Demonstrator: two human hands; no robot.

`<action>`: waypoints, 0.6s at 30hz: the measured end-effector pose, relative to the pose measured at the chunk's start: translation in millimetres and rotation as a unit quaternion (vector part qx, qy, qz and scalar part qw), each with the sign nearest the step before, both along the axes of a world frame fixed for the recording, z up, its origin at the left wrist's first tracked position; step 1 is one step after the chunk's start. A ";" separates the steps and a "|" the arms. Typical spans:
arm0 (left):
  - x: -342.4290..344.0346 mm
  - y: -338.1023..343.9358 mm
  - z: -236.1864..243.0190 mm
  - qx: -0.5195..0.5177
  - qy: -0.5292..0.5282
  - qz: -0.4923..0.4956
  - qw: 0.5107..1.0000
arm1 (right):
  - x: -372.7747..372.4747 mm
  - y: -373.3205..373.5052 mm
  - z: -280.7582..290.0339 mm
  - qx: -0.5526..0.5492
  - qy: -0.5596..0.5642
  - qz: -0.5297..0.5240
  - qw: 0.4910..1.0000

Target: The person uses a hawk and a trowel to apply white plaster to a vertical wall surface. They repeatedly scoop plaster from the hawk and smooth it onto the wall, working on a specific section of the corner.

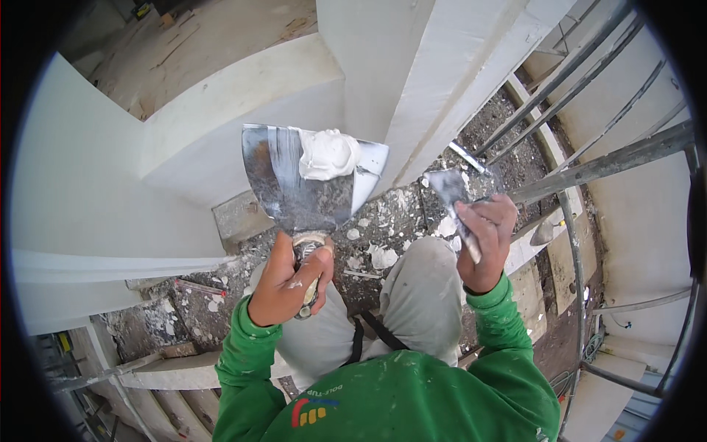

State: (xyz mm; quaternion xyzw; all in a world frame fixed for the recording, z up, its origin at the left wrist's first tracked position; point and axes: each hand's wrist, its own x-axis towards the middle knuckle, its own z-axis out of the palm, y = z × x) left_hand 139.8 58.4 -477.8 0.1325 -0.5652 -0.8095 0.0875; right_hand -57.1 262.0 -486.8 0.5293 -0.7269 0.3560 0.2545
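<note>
My left hand (291, 278) is wrapped round the handle of a wide putty knife (294, 195), its broad metal blade pointing away from me. A lump of white putty (328, 153) sits near the blade's far edge, and white smears streak the metal. Off to the right, my right hand (487, 239) grips a smaller putty knife (448, 186), whose blade tilts up to the left and looks a little blurred. The two blades are apart. White specks of putty dot my left fingers.
A white wall with a ledge (243, 96) and a pale column (456, 81) stand before me. Metal scaffold tubes (611, 158) cross the right side. Below lie dark planks (394, 221) strewn with white flakes. A red-tipped stick (200, 286) rests at the left.
</note>
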 end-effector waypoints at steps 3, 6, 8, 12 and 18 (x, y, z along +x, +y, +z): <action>-14.9 17.8 16.6 -0.077 -0.007 0.074 0.994 | 25.2 -21.5 -3.7 0.039 0.149 0.031 0.988; -23.5 31.5 21.4 -0.070 0.010 0.112 0.991 | 23.6 -34.8 -8.3 0.077 0.163 0.078 0.980; -19.4 29.3 17.7 -0.118 -0.022 0.040 0.992 | 9.5 -42.3 -5.8 0.046 0.205 0.087 0.974; -14.1 28.5 -13.9 -0.418 -0.036 -0.054 0.906 | -15.1 -44.0 22.9 0.009 0.313 0.080 0.946; -9.7 -23.0 -42.6 -0.303 -0.201 -0.243 0.899 | -28.1 -29.7 80.2 -0.156 0.123 0.231 0.953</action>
